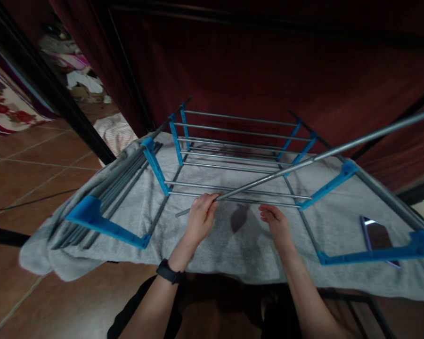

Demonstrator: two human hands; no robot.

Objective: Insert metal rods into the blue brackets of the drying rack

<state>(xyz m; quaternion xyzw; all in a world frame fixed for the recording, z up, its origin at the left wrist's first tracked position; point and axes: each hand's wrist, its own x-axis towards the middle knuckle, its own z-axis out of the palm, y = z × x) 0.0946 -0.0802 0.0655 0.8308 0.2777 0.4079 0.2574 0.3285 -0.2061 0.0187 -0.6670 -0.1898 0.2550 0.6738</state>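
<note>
Head view: I read the metal rod (268,178) as a long diagonal across the rack (247,132), its short end poking out left of the left hand (202,213), the rest climbing right and out of frame. Left hand is the nearer, fingers closed round the rod close to that short end. Right hand (274,223) sits apart, fingers loosely curled, nothing seen in them; the rod passes ahead of its fingertips. Rack: crossbars between blue brackets (157,169). Surface: rumpled grey blanket (247,261); bundled rods (115,192) at left, phone (379,235) at right beneath a bracket. Room: dark red panel (233,61) behind, tiled floor (17,188) with a thin cable (35,202) to the left. Light dim.
</note>
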